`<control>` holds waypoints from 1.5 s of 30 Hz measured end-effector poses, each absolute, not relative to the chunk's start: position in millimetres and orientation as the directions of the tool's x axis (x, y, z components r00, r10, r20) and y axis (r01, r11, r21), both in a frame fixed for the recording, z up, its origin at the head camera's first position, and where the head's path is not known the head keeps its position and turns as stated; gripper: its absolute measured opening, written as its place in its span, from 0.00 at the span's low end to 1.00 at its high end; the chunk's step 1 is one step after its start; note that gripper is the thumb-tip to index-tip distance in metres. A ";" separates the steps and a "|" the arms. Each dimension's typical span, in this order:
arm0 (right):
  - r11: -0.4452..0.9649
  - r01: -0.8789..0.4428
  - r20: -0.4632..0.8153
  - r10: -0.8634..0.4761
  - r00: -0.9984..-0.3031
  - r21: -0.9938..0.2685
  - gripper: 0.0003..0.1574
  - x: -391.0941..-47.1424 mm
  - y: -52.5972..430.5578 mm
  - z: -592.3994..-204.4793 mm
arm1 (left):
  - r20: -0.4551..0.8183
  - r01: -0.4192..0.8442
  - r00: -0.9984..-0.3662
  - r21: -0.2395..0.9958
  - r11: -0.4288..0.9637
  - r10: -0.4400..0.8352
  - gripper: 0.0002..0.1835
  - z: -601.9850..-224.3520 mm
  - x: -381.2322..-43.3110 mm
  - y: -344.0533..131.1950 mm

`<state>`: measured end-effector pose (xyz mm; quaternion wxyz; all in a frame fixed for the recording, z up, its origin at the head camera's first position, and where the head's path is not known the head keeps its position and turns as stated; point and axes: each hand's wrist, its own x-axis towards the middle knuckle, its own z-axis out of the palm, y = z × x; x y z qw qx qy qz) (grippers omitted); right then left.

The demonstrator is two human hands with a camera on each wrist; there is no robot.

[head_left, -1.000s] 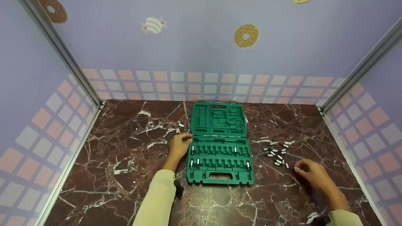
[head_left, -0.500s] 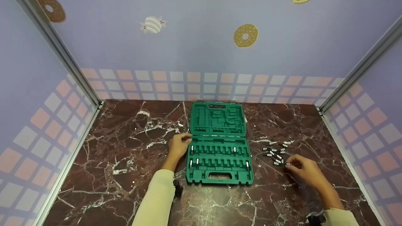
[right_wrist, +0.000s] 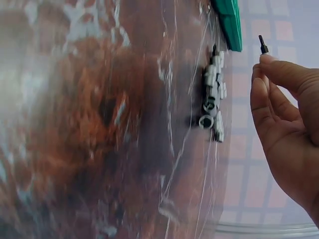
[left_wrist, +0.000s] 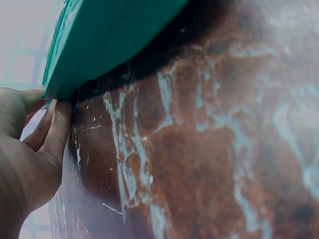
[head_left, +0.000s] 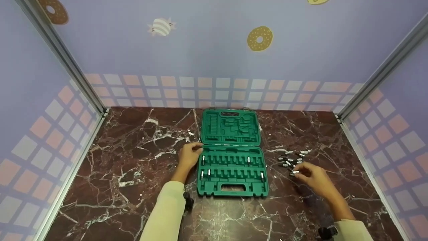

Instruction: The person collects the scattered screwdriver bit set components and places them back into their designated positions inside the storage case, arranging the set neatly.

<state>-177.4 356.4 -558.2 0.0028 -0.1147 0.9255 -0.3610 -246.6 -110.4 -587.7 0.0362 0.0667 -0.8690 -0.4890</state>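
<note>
An open green tool case (head_left: 212,189) lies flat, lid away from me, with several silver-and-black bit sockets (head_left: 262,176) standing in its two slot rows. My left hand (head_left: 189,154) holds the case's left edge near the hinge. In the left wrist view, its thumb and fingers pinch a corner of the case (left_wrist: 107,50). Between thumb and fingertips, my right hand (head_left: 314,179) pinches a bit socket (right_wrist: 263,45), its black tip poking out. The hand is raised over the near side of a pile of loose bit sockets (head_left: 286,164), right of the case. The fingers cover most of the held piece.
Dark red marbled tabletop (head_left: 140,201) surrounds the case. A patterned back wall (head_left: 214,50) and side walls with metal corner rails enclose it. The lid (head_left: 230,134) shows moulded hollows and reaches close to the back wall.
My right hand has moved left, from right of the pile to over its near edge, carrying the bit socket. My left hand has stayed at the case's edge.
</note>
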 end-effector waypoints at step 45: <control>0.431 -0.346 0.142 -0.438 -0.888 -0.834 0.09 -197.7 198.2 -566.2 | 0.021 -0.060 -0.989 0.846 0.530 -0.146 0.09 -588.8 -248.7 -111.4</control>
